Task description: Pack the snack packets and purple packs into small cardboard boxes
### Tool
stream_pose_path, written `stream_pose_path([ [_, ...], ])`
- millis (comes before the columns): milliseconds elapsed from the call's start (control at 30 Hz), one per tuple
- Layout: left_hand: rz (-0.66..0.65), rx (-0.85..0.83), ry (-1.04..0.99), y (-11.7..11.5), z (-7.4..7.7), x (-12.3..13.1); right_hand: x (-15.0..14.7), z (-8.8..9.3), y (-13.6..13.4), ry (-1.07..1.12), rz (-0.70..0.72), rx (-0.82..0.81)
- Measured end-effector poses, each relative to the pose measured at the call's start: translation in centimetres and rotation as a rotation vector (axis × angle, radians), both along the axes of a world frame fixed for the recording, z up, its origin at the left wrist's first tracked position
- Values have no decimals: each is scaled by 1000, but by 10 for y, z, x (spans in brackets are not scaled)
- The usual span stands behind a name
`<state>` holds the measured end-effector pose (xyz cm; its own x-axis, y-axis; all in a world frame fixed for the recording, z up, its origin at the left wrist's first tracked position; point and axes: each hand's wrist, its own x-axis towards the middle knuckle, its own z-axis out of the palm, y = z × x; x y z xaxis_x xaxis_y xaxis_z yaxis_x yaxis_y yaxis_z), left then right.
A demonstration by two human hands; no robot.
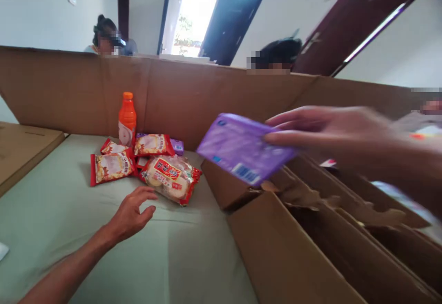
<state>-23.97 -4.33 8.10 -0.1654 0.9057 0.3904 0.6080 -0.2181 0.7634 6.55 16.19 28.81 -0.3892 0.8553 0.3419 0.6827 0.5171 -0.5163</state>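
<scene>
Holding purple packet (241,149), right hand (324,131); green cloth (51,202) below, bright doorway (193,23) beyond.

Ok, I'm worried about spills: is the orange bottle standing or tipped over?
Upright: the orange bottle stands on its base, cap on top, beside the snack packets, before the cardboard wall.

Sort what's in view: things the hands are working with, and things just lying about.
In hand: purple packet, pinched by the right hand; bun packet, nearest the open left hand; cardboard box.
Lying about: orange bottle; red snack packets; cardboard wall.
</scene>
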Motion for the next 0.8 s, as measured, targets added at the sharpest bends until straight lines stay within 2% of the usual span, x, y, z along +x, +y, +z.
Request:
stream_pose_path([
  [67,131,-1,-29,-9,-15,-23,-68,-19,-18,108,130,-249],
  [133,297,-11,-60,-13,-32,-53,-129,-46,-25,216,179,-460],
  [267,580,-36,-64,-17,-62,-111,-227,-103,-19,282,218,-618],
  [367,676,-57,-19,-14,-79,-140,-279,-132,-3,291,252,-657],
  [500,661,-82,50,10,-92,-162,-325,-150,31,232,262,-633],
  [633,611,-118,118,48,-94,-182,-348,-162,62,167,233,-497],
  [733,575,-148,162,64,-94,-192,-353,-173,66,134,232,-355],
  [800,572,-155,185,62,-95,-193,-352,-180,62,105,246,-281],
])
